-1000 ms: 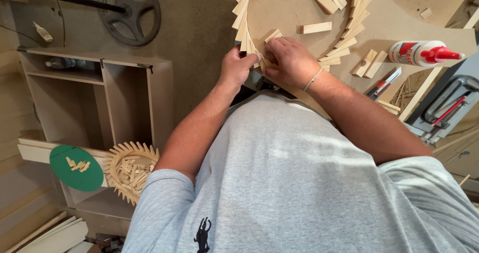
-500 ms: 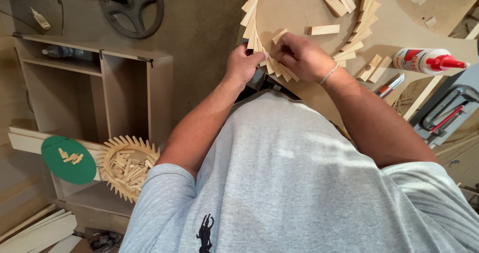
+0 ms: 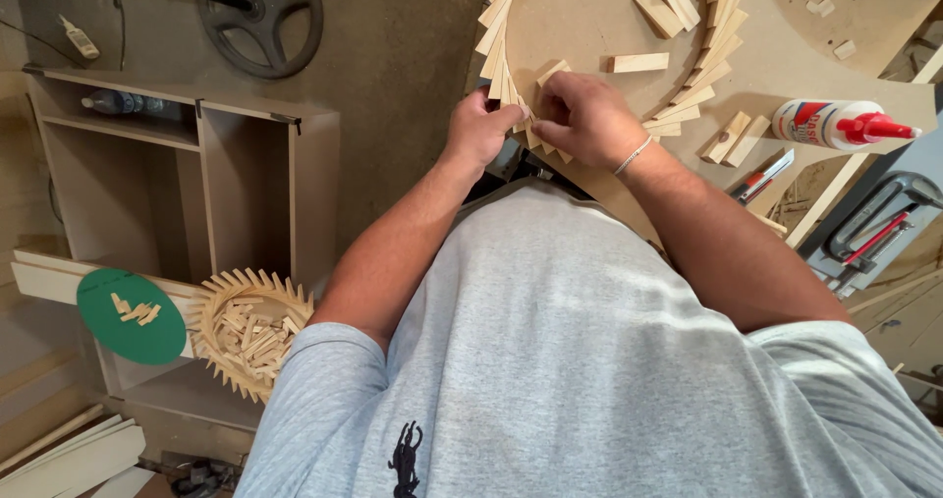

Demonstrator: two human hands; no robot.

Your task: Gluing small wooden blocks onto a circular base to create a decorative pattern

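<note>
Both hands work at the near edge of a ring of small overlapping wooden strips (image 3: 699,83) laid around a round brown board (image 3: 580,27). My left hand (image 3: 479,127) pinches the strips at the ring's lower left. Beside it, my right hand (image 3: 586,117), a thin bracelet on its wrist, presses fingertips on the same spot, apparently on one strip; the strip itself is mostly hidden under the fingers. Loose wooden blocks (image 3: 638,62) lie inside the ring.
A white glue bottle with red cap (image 3: 835,125) lies right of the ring, near a utility knife (image 3: 761,176) and a clamp (image 3: 874,233). Down on the left are a wooden shelf unit (image 3: 177,174), a finished strip basket (image 3: 246,329), a green disc (image 3: 130,316) and a wheel (image 3: 260,17).
The view has shifted slightly. Both hands stay at the ring's near edge; the right hand has slid a little leftward to meet the left hand's fingers.
</note>
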